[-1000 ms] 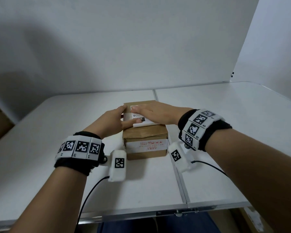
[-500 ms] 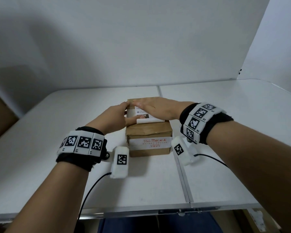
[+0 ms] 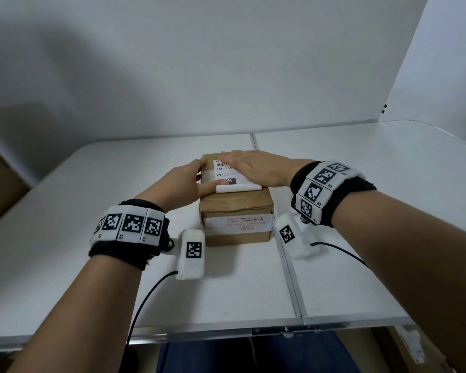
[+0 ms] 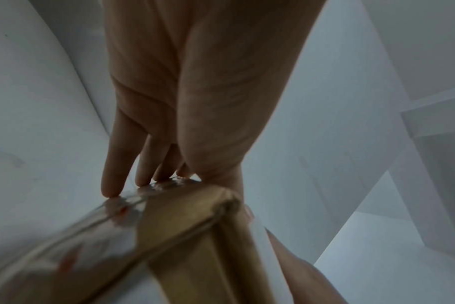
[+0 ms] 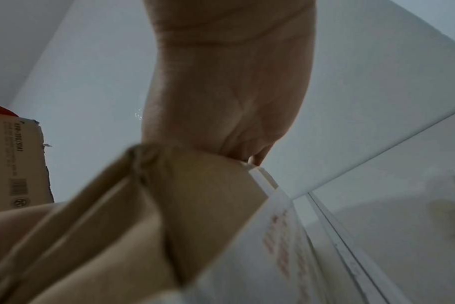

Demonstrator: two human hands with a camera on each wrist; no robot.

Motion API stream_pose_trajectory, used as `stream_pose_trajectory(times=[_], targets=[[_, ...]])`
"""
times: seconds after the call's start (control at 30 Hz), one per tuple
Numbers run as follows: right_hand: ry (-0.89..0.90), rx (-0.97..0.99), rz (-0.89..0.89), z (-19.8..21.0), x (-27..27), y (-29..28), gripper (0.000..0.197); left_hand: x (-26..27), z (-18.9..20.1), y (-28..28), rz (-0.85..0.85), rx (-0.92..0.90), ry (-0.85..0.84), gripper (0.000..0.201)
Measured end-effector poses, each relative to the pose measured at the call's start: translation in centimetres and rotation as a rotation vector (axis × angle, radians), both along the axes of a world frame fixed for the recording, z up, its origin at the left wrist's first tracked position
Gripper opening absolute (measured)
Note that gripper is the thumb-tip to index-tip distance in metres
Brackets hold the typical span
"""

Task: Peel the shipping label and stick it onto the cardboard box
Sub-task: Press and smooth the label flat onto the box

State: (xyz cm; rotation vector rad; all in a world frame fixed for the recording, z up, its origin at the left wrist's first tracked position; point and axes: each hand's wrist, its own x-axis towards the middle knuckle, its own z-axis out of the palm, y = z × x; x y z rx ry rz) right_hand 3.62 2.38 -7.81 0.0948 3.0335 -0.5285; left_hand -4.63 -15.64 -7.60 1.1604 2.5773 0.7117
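**K:** Hands status: right hand (image 3: 256, 168) lies flat, fingers straight, palm down on the shipping label (image 3: 228, 175), which sits on top of the cardboard box (image 3: 236, 211). Left hand (image 3: 183, 184) is against the box's 9 o'clock side, fingers straight along it, thumb reaching onto the top beside the label's near edge. Neither is curled around anything.

**M:** Box location?

**K:** Centre of the white table (image 3: 92, 238), right beside the seam between the two panels.

**M:** Label fully down?

**K:** Probably not. Near edge at 6 o'clock looks slightly raised or rolled. I'd call this the smoothing stage.

**M:** Technique?

**K:** Keep the left hand bracing so the box doesn't slide. Sweep the flat right palm toward 6 o'clock, pushing air out, then press the corners.

**M:** Obstructions?

**K:** None on the top face. Wrist camera units (image 3: 191, 251) hang close to the box front; cables trail toward 6 o'clock. Printed tape band (image 3: 237, 220) on the front face is irrelevant. Second brown carton (image 5: 16, 160) shows only in the right wrist view, well apart.
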Motion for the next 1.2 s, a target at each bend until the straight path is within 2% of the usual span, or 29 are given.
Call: stream_pose_trajectory(times=[0.2,0.37,0.5,0.63,0.73,0.83,1.07,1.2], targets=[[0.016,-0.029,-0.073,-0.1,2.1,0.7,0.053,0.2,-0.1,0.1,0.010,0.023,-0.025,0.079],[0.039,-0.051,-0.082,-0.5,2.4,0.7,0.053,0.6,-0.3,0.0,0.052,0.160,-0.247,0.078],[0.006,-0.059,-0.087,-0.2,1.6,0.7,0.052,0.3,-0.4,0.3,0.064,0.190,-0.253,0.075],[0.033,-0.185,-0.128,0.0,1.5,0.7,0.052,-0.5,-0.2,0.7,0.098,0.251,-0.250,0.063],[0.042,-0.231,-0.152,-0.4,2.1,0.8,0.057,-1.1,0.0,1.0,0.118,0.283,-0.311,0.054],[0.035,-0.190,-0.175,-0.6,2.5,0.7,0.061,-0.9,0.2,1.3,0.136,0.277,-0.369,0.051],[0.110,-0.173,-0.157,-0.2,5.0,-1.2,0.052,-0.7,-0.1,1.4,0.131,0.287,-0.359,0.051],[0.067,-0.156,-0.182,-0.1,6.2,-2.0,0.052,-0.4,-0.2,1.5,0.135,0.314,-0.360,0.049]])
